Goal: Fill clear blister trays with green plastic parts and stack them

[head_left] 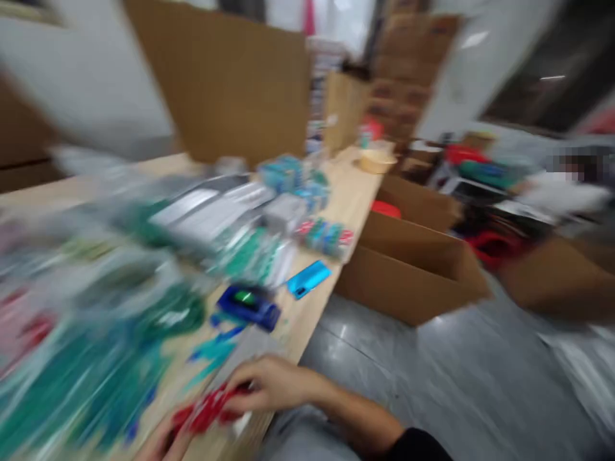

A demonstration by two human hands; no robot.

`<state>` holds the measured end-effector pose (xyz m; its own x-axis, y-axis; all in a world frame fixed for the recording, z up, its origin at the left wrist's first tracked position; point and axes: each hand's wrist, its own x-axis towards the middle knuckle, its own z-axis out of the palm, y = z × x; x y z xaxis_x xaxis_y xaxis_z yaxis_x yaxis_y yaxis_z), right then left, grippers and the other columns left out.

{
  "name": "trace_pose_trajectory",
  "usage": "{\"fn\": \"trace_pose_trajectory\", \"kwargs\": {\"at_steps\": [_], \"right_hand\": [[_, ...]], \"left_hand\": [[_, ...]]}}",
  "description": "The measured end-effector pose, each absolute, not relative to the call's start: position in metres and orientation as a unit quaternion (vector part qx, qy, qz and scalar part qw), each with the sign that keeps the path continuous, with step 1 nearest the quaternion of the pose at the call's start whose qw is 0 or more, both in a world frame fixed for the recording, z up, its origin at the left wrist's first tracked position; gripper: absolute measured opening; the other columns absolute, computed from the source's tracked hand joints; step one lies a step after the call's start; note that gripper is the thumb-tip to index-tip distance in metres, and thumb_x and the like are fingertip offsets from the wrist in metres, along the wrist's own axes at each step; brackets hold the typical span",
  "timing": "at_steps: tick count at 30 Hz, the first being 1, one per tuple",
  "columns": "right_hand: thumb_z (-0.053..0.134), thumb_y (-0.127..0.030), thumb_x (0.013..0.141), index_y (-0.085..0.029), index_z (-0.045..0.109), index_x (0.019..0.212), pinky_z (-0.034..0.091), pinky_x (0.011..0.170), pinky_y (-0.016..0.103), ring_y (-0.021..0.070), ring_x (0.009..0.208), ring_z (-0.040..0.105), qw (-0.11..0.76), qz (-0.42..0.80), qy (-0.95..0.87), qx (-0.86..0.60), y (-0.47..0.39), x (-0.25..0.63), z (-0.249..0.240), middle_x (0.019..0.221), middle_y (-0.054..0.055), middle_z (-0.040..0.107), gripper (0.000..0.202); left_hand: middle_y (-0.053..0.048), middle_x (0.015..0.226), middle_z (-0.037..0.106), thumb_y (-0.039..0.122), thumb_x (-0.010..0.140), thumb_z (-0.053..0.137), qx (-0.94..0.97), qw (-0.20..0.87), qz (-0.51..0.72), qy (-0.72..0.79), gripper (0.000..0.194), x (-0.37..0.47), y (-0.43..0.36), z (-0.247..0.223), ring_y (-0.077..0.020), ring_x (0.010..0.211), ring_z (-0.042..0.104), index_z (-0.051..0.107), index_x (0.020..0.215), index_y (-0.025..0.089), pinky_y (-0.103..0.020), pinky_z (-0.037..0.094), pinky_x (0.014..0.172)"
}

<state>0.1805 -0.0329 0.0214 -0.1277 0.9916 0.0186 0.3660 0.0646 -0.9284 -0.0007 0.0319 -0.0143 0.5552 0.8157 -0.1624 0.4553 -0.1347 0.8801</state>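
Note:
Between my two hands is a small red object [206, 410], blurred, so its kind is unclear. My right hand [264, 384] pinches its right end with curled fingers. My left hand [166, 442], partly cut off by the bottom edge, closes on its left end. Under and beyond the hands is a grey flat piece [252, 352] on the wooden table. Teal and blue small pieces [216, 352] lie scattered just left of it. A dark blue box-shaped object [248, 306] with a green patch sits farther along, near a bright blue phone [309, 278].
Clear plastic bags with green contents [86, 378] cover the left of the table [307, 314]. Wrapped packs [216, 214] and small bundles [327, 235] stand farther back. Open cardboard boxes [408, 282] are on the floor to the right. A tall cardboard panel [235, 83] stands behind.

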Motion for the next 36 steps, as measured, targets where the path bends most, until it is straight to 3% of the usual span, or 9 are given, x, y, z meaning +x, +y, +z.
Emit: {"fn": "trace_pose_trajectory", "kwargs": {"at_steps": [1, 2, 5, 9, 15, 18, 26, 31, 36], "right_hand": [[0.07, -0.016, 0.078, -0.016, 0.069, 0.077, 0.048, 0.06, 0.011, 0.0079, 0.063, 0.064, 0.377, 0.426, -0.627, -0.532, -0.034, 0.178, 0.021, 0.069, -0.005, 0.069, 0.002], [0.062, -0.019, 0.086, -0.016, 0.07, 0.079, 0.05, 0.065, 0.014, 0.0095, 0.068, 0.066, 0.366, 0.448, -0.634, -0.513, -0.033, 0.176, 0.019, 0.073, -0.002, 0.071, 0.01], [0.053, -0.026, 0.091, -0.017, 0.068, 0.089, 0.05, 0.08, 0.026, 0.0164, 0.088, 0.066, 0.334, 0.478, -0.652, -0.485, -0.011, 0.175, 0.006, 0.093, 0.005, 0.072, 0.018], [0.053, -0.034, 0.088, -0.017, 0.065, 0.089, 0.049, 0.075, 0.031, 0.021, 0.085, 0.064, 0.307, 0.465, -0.677, -0.48, 0.028, 0.162, -0.012, 0.091, 0.009, 0.07, 0.021], [0.056, -0.044, 0.084, -0.018, 0.068, 0.085, 0.052, 0.069, 0.033, 0.0216, 0.073, 0.066, 0.286, 0.341, -0.735, -0.511, 0.044, 0.141, -0.011, 0.082, 0.008, 0.072, 0.028], [0.055, -0.046, 0.086, -0.018, 0.069, 0.089, 0.054, 0.07, 0.035, 0.0225, 0.075, 0.068, 0.292, 0.312, -0.736, -0.526, 0.041, 0.134, -0.011, 0.087, 0.01, 0.074, 0.031], [0.052, -0.043, 0.091, -0.014, 0.067, 0.101, 0.057, 0.069, 0.034, 0.0226, 0.077, 0.071, 0.27, 0.319, -0.725, -0.547, 0.021, 0.128, -0.028, 0.094, 0.013, 0.075, 0.034], [0.048, -0.038, 0.095, -0.016, 0.067, 0.103, 0.056, 0.071, 0.032, 0.0202, 0.079, 0.07, 0.243, 0.335, -0.771, -0.484, 0.025, 0.113, -0.027, 0.095, 0.011, 0.074, 0.031], [0.044, -0.027, 0.097, -0.021, 0.068, 0.109, 0.053, 0.079, 0.032, 0.0198, 0.089, 0.067, 0.19, 0.361, -0.83, -0.381, 0.022, 0.079, -0.04, 0.097, 0.009, 0.071, 0.027]], "left_hand": [[-0.003, 0.094, 0.07, 0.057, 0.082, 0.056, 0.692, 0.494, 0.2, 0.487, 0.034, -0.015, 0.015, -0.01, -0.0253, 0.093, 0.065, 0.068, 0.091, 0.026, -0.035, 0.055, 0.081], [-0.003, 0.088, 0.071, 0.056, 0.079, 0.058, 0.648, 0.521, 0.21, 0.514, 0.035, -0.025, -0.001, -0.007, -0.0259, 0.089, 0.066, 0.069, 0.086, 0.024, -0.035, 0.055, 0.08], [-0.004, 0.083, 0.071, 0.046, 0.078, 0.055, 0.554, 0.551, 0.27, 0.562, 0.028, -0.041, -0.03, -0.007, -0.023, 0.083, 0.065, 0.067, 0.076, 0.021, -0.033, 0.052, 0.08], [-0.001, 0.07, 0.066, 0.042, 0.073, 0.06, 0.422, 0.488, 0.351, 0.679, 0.024, -0.08, -0.053, -0.026, -0.018, 0.069, 0.062, 0.064, 0.076, 0.019, -0.028, 0.05, 0.065], [-0.003, 0.082, 0.066, 0.029, 0.087, 0.044, 0.357, 0.34, 0.386, 0.78, 0.019, -0.139, -0.042, -0.051, -0.0177, 0.081, 0.061, 0.059, 0.084, 0.018, -0.029, 0.047, 0.078], [-0.002, 0.08, 0.066, 0.024, 0.086, 0.051, 0.393, 0.31, 0.361, 0.787, 0.012, -0.15, -0.002, -0.061, -0.0181, 0.081, 0.061, 0.06, 0.08, 0.019, -0.029, 0.046, 0.08], [-0.007, 0.091, 0.067, 0.015, 0.087, 0.056, 0.463, 0.203, 0.298, 0.809, 0.009, -0.131, 0.041, -0.07, -0.0272, 0.098, 0.054, 0.062, 0.083, 0.02, -0.044, 0.032, 0.096], [-0.011, 0.098, 0.062, 0.018, 0.085, 0.062, 0.463, 0.172, 0.301, 0.816, 0.002, -0.127, 0.041, -0.074, -0.0297, 0.102, 0.053, 0.063, 0.085, 0.019, -0.044, 0.035, 0.095], [-0.008, 0.107, 0.059, 0.017, 0.092, 0.048, 0.439, 0.139, 0.36, 0.811, 0.015, -0.15, 0.022, -0.07, -0.0228, 0.108, 0.054, 0.06, 0.099, 0.02, -0.037, 0.041, 0.097]]}}
